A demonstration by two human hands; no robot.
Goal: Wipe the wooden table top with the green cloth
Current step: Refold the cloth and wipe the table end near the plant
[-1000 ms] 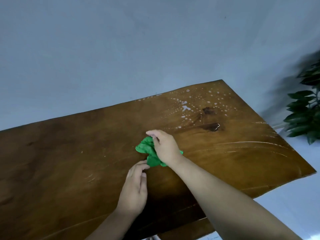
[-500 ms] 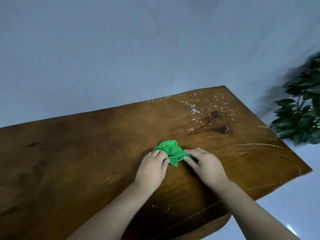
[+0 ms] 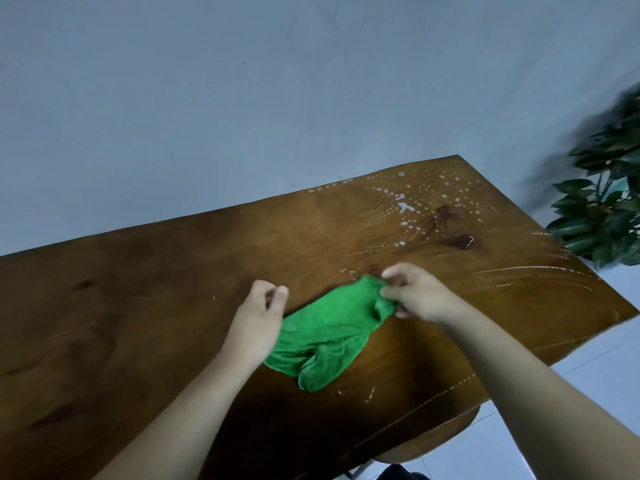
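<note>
The green cloth (image 3: 329,336) is pulled out between my two hands over the middle of the wooden table top (image 3: 138,306), and its lower part sags towards the near edge. My left hand (image 3: 258,322) has curled fingers and holds the cloth's left end, which runs under the palm. My right hand (image 3: 417,296) pinches the cloth's upper right corner. White drops and streaks of foam (image 3: 405,207) lie on the far right part of the table, beyond my right hand.
A leafy green plant (image 3: 606,216) stands off the table's right end. A plain grey wall runs behind the table. Thin white wipe streaks (image 3: 526,271) arc across the right side of the wood. Light floor shows at the lower right.
The cloth was a bunched wad under my right hand, then between both hands. Now my hands have drawn apart and the cloth is spread out between them.
</note>
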